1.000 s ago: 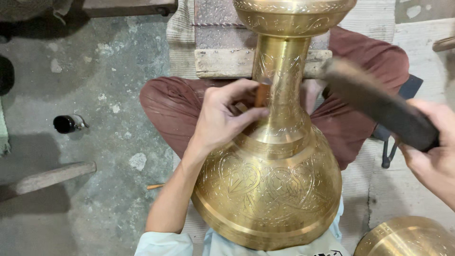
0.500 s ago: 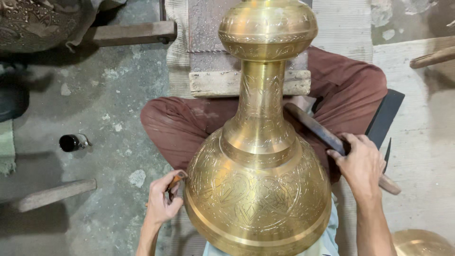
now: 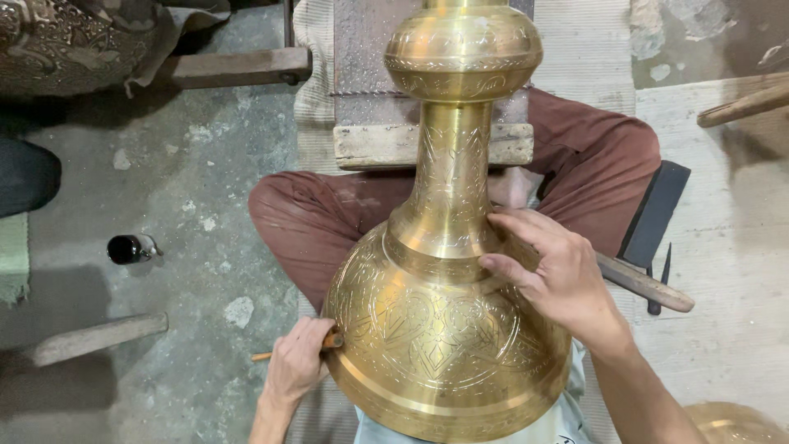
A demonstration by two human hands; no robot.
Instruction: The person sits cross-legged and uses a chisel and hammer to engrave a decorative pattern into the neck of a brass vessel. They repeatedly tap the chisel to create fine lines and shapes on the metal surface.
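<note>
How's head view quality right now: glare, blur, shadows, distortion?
Head view: sharp, no motion blur on the left hand or right hand; soft glare streaks down the brass vase neck, engraving still legible; upper-left corner dark and shadowed; floor evenly lit; slight wide-angle stretch at the edges.

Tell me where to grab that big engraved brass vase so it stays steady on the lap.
Probably the narrow neck of the brass vase, from its right side. The right hand already rests where neck meets shoulder; the round belly looks too wide and smooth to grip.
</note>
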